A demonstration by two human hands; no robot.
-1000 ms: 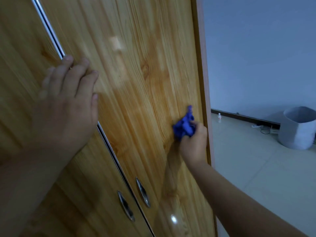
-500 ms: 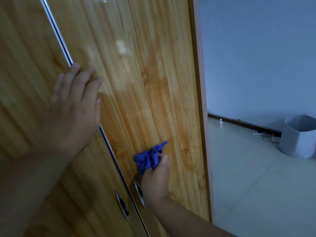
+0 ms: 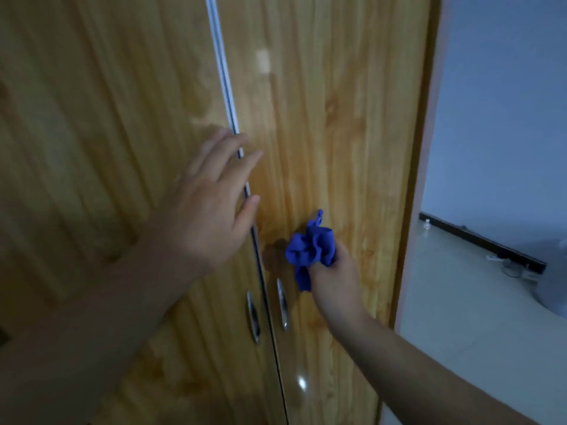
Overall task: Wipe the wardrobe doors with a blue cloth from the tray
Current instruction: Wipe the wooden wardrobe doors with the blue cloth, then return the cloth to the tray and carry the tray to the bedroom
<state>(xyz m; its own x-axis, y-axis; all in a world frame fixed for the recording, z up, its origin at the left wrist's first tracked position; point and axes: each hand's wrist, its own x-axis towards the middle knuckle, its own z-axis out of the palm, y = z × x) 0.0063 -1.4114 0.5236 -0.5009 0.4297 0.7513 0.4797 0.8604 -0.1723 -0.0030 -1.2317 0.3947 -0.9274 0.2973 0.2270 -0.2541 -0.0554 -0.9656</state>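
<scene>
R hand (image 3: pixel 333 280) has its fingers curled tight round the blue cloth (image 3: pixel 310 250), which is bunched into a wad. The wad sticks out above and left of the knuckles, w/ one tail hanging down past the thumb side. Cloth sits against the right door (image 3: pixel 337 133), lower-middle of the panel, just above and right of that door's handle (image 3: pixel 282 305), near it but not touching.

L hand (image 3: pixel 208 216) has its fingers straight and slightly spread and holds nothing. It lies across the metal strip (image 3: pixel 224 75) between the doors: palm over the left door (image 3: pixel 107 133), fingertips reaching onto the right one. Real contact w/ the wood can't be confirmed (hand is motion-blurred).

Doors are both closed, glossy wood-grain finish, w/ glare spots on the right one. Left door's handle (image 3: pixel 253 317) sits just across the seam from the other; both are slim metal pulls, upright.

Hands are near each other but apart, L higher and to the left of the cloth.

Right of the wardrobe edge:
- pale wall (image 3: pixel 506 102)
- light floor (image 3: pixel 460 332)
- dark baseboard (image 3: pixel 481 240)
- small bottle (image 3: pixel 427 224) standing by the baseboard
- cable clutter (image 3: pixel 506 265) further along
- grey blurred shape (image 3: pixel 552 289) at the frame edge, can't ID
</scene>
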